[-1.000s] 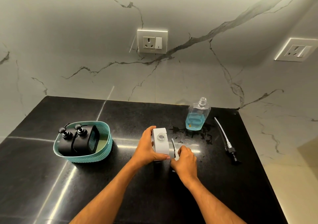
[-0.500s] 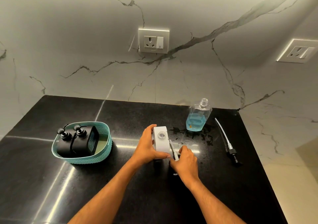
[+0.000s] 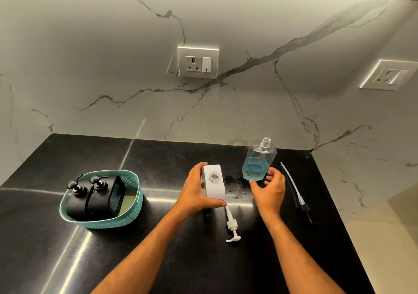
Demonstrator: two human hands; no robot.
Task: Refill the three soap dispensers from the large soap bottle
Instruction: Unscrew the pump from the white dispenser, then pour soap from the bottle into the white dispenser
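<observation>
White dispenser (image 3: 213, 181), uncapped: gripped by left hand (image 3: 196, 192). Right hand (image 3: 269, 188), fingers spread, at the soap bottle (image 3: 257, 162), 2 o'clock. White pump (image 3: 231, 223) laid on tabletop (image 3: 158, 248), 6 o'clock.

A black stone counter (image 3: 158, 162) runs back to a white marble wall (image 3: 90, 67) veined in grey. Above the counter's far edge a socket with a switch (image 3: 198, 62) sits in the wall; another socket (image 3: 389, 75) is fixed on the wall beyond the counter's right end.
</observation>
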